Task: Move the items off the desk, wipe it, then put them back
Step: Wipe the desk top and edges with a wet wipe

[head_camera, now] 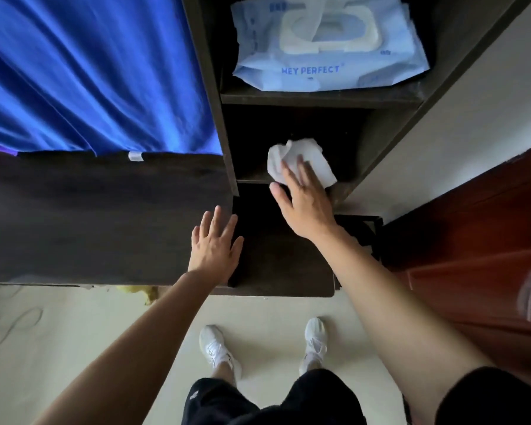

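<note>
Around the dark brown wood-grain desk [105, 216], a vivid blue curtain [89, 72] hangs behind, a pale blue packet [325, 56] with blue lettering and a white wipe [301, 161] sit in its shelves, and a reddish-brown door [472, 240] stands right.

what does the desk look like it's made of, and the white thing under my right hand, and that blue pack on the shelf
Desk: dark wood or wood-look laminate, matte; faint grain streaks show.
White wipe under the right hand: thin soft nonwoven or paper; it crumples.
Pack: glossy plastic film with a stiff white plastic flip lid; light glints off it.
</note>
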Demonstrator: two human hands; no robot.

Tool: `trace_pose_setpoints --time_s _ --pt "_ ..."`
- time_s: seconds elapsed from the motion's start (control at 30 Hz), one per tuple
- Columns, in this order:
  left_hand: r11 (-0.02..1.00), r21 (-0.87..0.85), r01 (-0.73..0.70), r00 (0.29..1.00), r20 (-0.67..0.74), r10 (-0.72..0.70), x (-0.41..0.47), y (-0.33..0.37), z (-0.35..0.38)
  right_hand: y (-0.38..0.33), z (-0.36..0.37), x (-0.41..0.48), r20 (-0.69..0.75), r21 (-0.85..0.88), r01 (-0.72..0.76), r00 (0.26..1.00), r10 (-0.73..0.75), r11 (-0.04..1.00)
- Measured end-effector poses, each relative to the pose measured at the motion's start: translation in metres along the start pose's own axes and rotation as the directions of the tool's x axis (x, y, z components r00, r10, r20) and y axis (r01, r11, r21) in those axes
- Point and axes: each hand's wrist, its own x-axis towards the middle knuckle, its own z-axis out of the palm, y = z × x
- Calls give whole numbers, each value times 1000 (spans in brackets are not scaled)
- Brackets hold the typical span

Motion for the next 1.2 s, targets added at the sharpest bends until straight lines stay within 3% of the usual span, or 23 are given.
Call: trace_pose_setpoints --time_s 0.03,0.07,0.1,0.2,0.3,0.47,0.67,0.8,0.87,1.07,1.2 --pt "1000 9 -12 1000 16 12 1 -6 4 1 14 0 176 -71 -6 984 18 997" --pt "1000 17 -23 999 36 23 3 -12 7 2 26 0 244 -112 -10 969 37 994" --pt "999 22 -36 998 57 35 6 -18 9 2 33 0 231 -133 -24 971 55 991" --pt "997 40 -71 993 99 67 14 -32 16 -4 38 3 3 -207 -54 998 56 977" --pt "997 46 -62 991 121 56 21 -35 20 -1 34 18 -120 -183 -85 991 63 979" --pt "997 73 -21 994 105 13 26 -33 28 -5 45 61 57 -175 -250 963 263 952" --pt "998 64 -13 1000 5 13 37 -30 38 7 39 84 85 -249 -67 992 90 966" --pt "999 45 8 999 -35 -7 38 -25 45 36 27 63 -3 -220 -319 945 327 922" --pt "999 50 11 999 -40 -9 37 -26 47 31 30 44 -48 -224 -365 930 364 903" --pt "997 75 16 999 -40 -13 37 -26 47 -14 49 52 58 -225 -153 984 170 962" --pt "998 61 30 999 -27 -29 37 -24 46 -7 39 89 130 -248 -49 988 84 967"
